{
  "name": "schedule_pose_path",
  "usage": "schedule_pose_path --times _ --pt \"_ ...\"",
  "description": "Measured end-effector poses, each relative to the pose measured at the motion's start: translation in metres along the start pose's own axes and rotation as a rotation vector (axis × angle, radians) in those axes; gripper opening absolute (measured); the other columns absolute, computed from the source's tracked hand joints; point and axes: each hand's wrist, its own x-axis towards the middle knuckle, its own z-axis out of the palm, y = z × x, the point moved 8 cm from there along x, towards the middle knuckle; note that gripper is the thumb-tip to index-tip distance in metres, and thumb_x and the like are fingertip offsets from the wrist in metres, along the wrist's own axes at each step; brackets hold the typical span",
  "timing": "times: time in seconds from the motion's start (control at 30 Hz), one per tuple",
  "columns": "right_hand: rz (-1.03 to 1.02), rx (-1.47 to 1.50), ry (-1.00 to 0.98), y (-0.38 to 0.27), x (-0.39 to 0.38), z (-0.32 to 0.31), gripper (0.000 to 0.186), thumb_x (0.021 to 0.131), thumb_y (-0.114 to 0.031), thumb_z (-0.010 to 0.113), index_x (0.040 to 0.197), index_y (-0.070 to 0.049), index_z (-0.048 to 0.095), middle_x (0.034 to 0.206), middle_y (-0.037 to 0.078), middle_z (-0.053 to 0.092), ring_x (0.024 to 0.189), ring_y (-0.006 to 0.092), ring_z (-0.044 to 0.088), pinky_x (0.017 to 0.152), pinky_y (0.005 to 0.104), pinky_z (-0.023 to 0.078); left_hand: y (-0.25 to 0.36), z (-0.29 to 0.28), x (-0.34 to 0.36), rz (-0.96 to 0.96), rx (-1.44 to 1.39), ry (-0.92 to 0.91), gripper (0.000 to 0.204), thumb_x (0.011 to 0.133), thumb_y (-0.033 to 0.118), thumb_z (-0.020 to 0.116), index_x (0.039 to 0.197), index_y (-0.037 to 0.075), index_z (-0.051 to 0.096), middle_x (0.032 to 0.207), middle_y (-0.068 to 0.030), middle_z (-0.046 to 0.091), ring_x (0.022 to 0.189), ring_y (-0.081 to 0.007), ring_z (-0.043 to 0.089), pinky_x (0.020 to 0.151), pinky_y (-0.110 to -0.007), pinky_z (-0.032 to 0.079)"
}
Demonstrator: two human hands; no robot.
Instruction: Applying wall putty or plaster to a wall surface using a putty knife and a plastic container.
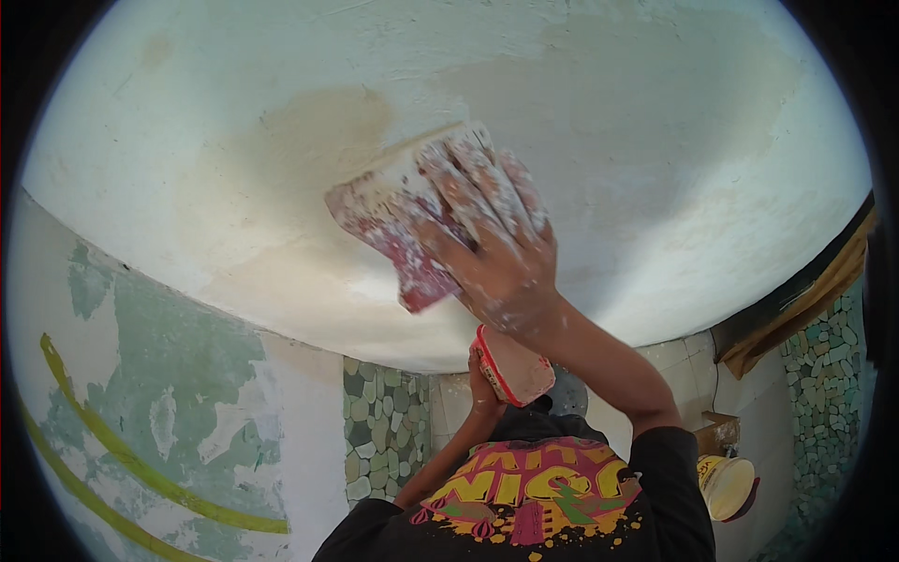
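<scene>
My right hand (501, 248), smeared with white paste, presses with its fingers spread across a flat maroon putty spreader (426, 276). The spreader is largely coated in white filler, and its pale straight edge lies against or very near the pale wall (581, 112); the exact contact cannot be told. Lower down, close to my body, my left hand (484, 386) grips a tub (515, 370) with a red rim. Pinkish-white paste shows in the tub. Damp-looking darker patches spread over the wall around the spreader.
On the left, a wall with peeling green paint (187, 375) carries curved yellow-green strips (140, 478). Pebble-patterned surfaces (384, 421) show at both sides. At the lower right stands a bucket (726, 487) with a pale yellow top. A brown wooden edge (796, 300) runs along the far right.
</scene>
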Motion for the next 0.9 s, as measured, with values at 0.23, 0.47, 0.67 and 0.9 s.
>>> schedule_pose_path --times 0.23,0.47,0.67,0.9 --pt "-0.101 -0.127 0.013 -0.005 0.003 0.092 0.029 0.088 -0.021 0.067 0.115 -0.018 0.077 0.138 0.011 0.066 0.134 0.0307 0.058 0.116 0.0447 0.042 0.042 -0.023 0.018 -0.046 0.002 -0.096 0.073 0.105 0.064 0.035 0.151 0.008 0.045 0.145 -0.0139 0.057 0.130 -0.0300 0.058 0.111 -0.047 0.048" --pt "0.030 -0.036 -0.093 -0.107 -0.052 0.190 0.032 0.083 -0.021 0.076 0.115 -0.019 0.078 0.138 0.012 0.066 0.132 0.0321 0.059 0.115 0.0468 0.042 0.122 -0.150 0.061 -0.078 -0.043 -0.067 0.068 0.105 0.062 0.038 0.149 0.011 0.045 0.143 -0.0120 0.057 0.131 -0.0295 0.056 0.111 -0.046 0.045" --pt "0.051 -0.195 -0.051 -0.156 0.003 0.260 0.040 0.081 -0.018 0.078 0.120 -0.016 0.077 0.135 0.013 0.068 0.128 0.0345 0.061 0.111 0.0461 0.045 0.184 -0.213 0.102 -0.182 -0.098 -0.271 0.067 0.105 0.062 0.038 0.147 0.012 0.047 0.141 -0.0110 0.058 0.129 -0.0291 0.057 0.111 -0.046 0.046" --pt "0.080 -0.209 -0.147 -0.164 -0.011 0.276 0.040 0.073 -0.017 0.083 0.113 -0.016 0.077 0.135 0.011 0.067 0.128 0.0328 0.061 0.101 0.0441 0.051 0.214 -0.212 0.108 -0.174 -0.064 -0.216 0.066 0.105 0.061 0.038 0.147 0.011 0.048 0.141 -0.0117 0.059 0.127 -0.0288 0.058 0.110 -0.046 0.047"
